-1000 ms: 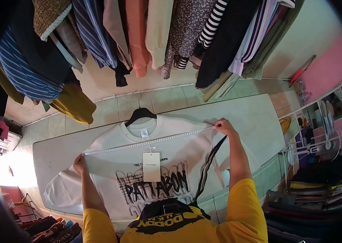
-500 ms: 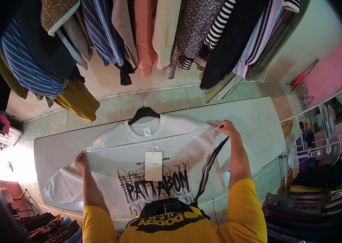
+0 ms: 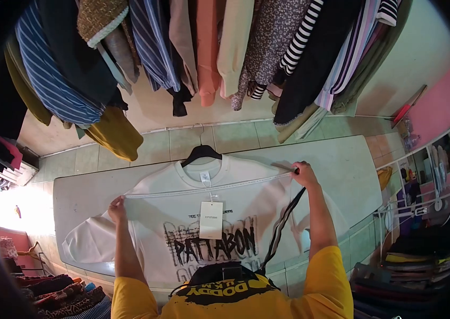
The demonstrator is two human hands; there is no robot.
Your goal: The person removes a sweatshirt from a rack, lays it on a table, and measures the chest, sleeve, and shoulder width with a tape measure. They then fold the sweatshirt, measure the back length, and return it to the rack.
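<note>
A white sweatshirt (image 3: 153, 212) with black "PATTABON" lettering lies spread on the table, a black hanger (image 3: 201, 153) in its neck. A paper tag (image 3: 211, 220) hangs on its front. Across the chest, just below the collar, a white tape measure (image 3: 209, 188) is stretched from side to side. My left hand (image 3: 117, 209) pinches its left end near the shirt's sleeve seam. On the opposite side, my right hand (image 3: 303, 173) is closed on the tape near the other seam. A dark striped strip (image 3: 282, 226) runs down from my right hand toward my body.
The pale table (image 3: 336, 154) extends beyond the shirt on both sides. Garments (image 3: 209, 53) hang above its far side. Folded clothes are stacked at the lower right (image 3: 422, 266) and lower left (image 3: 70, 297). A white metal rack (image 3: 411, 202) stands at the right.
The view has shifted, so the scene sits slightly right and lower. The tape's face with its markings now shows less, turned more edge-on. Both hands still hold it.
</note>
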